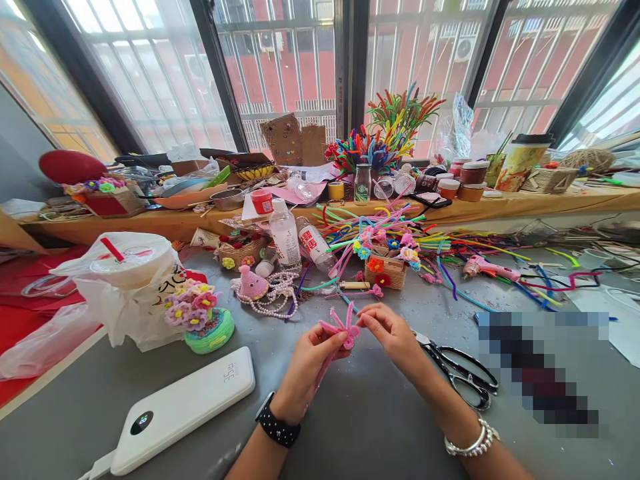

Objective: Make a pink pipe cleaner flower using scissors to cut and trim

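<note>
Angles left hand inward, right of white power bank, pinching pink fuzzy-stem flower above gray table. Reaches to flower's right edge with right hand, fingertips narrowed; cannot tell whether gripping it. Passes right forearm beside black-handled scissors.

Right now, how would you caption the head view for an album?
Two hands, left and right, shape pink pipe cleaners beside black-handled scissors on a crowded craft table.

Grey table with white power bank, black-handled scissors, pink glue gun and twine-wrapped box.
</note>
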The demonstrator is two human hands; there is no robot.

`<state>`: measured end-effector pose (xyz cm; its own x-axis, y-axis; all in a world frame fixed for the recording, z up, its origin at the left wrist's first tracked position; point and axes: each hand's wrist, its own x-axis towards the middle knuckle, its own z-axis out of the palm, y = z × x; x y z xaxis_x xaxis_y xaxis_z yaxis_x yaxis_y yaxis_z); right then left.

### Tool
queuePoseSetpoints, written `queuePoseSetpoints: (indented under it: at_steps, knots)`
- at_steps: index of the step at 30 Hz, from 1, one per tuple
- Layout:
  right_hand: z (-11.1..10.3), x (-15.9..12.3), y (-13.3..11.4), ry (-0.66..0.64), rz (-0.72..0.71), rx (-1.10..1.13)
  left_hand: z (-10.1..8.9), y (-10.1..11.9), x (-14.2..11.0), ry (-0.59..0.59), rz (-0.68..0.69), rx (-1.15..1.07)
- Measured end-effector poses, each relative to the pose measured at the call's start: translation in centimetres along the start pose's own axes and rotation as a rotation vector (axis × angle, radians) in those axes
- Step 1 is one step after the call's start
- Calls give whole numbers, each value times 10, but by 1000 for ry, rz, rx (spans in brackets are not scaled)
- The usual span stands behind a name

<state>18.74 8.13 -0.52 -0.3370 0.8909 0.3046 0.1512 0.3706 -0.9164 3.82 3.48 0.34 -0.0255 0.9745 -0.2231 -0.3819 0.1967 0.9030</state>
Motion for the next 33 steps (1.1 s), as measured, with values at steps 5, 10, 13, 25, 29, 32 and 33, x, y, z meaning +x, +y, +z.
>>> queuePoseSetpoints:
  at_steps: [5,10,13,25,29,32,33]
  knots:
    - [0,-4,2,115,-465,-425,-2,3,-1,-7,-51,-66]
    - [4,-10,4,101,-615,-590,-3,1,-1,-43,-55,-49]
    - [5,-11,5,114,-660,-666,-2,0,-1,-31,-26,-30]
    - [22,-13,-6,98,-114,-258,4,-9,-12,130,589,772]
    - [20,-9,-4,-83,425,285,5,-13,-13,59,667,856]
    - [13,-6,-8,-214,472,382,3,-6,-8,130,531,741]
    - [10,-6,-10,-226,412,332,1,-2,-6,140,437,635]
